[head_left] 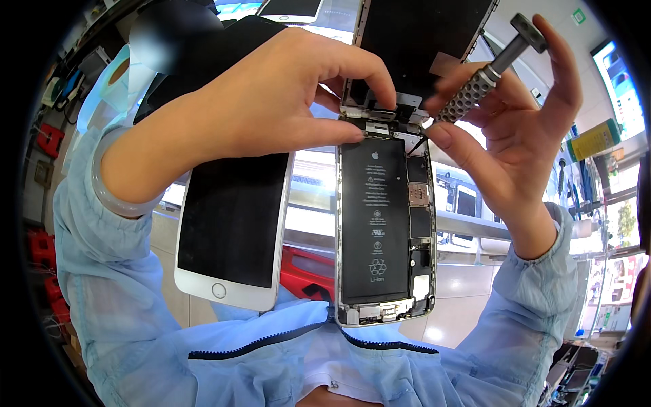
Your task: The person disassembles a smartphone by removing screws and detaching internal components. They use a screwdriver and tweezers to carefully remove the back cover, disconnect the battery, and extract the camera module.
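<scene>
My right hand (505,136) grips a screwdriver (469,93), its handle slanting up past my raised little finger and its tip down at the top right of the opened phone (419,227). My left hand (288,91) is curved, thumb on the phone's top left edge, index finger at the base of the raised screen (420,44); I can't tell if it pinches anything. A black battery (375,210) fills the phone's left side. Left of it lies a white phone (234,220).
</scene>
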`<act>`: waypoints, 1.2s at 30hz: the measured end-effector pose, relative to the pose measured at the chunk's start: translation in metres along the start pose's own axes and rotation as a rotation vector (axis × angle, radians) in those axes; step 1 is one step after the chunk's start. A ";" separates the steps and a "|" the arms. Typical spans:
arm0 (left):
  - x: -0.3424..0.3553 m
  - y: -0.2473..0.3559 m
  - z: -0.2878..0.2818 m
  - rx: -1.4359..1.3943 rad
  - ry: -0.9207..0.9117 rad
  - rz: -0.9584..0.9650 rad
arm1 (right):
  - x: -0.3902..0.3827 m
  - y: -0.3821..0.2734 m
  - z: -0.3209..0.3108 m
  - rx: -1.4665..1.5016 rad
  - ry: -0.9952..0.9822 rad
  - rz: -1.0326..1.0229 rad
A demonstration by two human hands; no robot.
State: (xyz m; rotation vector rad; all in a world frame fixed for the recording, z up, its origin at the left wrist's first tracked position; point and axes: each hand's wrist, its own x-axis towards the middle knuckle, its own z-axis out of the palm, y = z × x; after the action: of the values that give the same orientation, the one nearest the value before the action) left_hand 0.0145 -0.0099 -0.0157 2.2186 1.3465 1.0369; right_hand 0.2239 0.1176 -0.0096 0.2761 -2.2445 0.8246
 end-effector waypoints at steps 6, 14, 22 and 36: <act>-0.002 0.000 -0.002 0.018 -0.005 -0.018 | 0.001 -0.004 0.005 0.105 0.010 0.034; -0.002 0.000 -0.002 -0.003 -0.009 -0.027 | 0.000 -0.002 0.001 0.026 -0.037 0.035; 0.001 0.003 0.000 -0.006 -0.009 -0.033 | -0.003 -0.002 0.000 0.086 0.013 0.073; 0.000 0.002 -0.001 0.012 -0.017 -0.007 | -0.007 -0.001 -0.014 -0.118 -0.020 0.012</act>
State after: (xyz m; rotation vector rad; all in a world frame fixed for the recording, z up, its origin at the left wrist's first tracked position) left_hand 0.0145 -0.0109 -0.0136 2.2253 1.3556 1.0077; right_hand 0.2370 0.1256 -0.0069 0.2161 -2.3053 0.6953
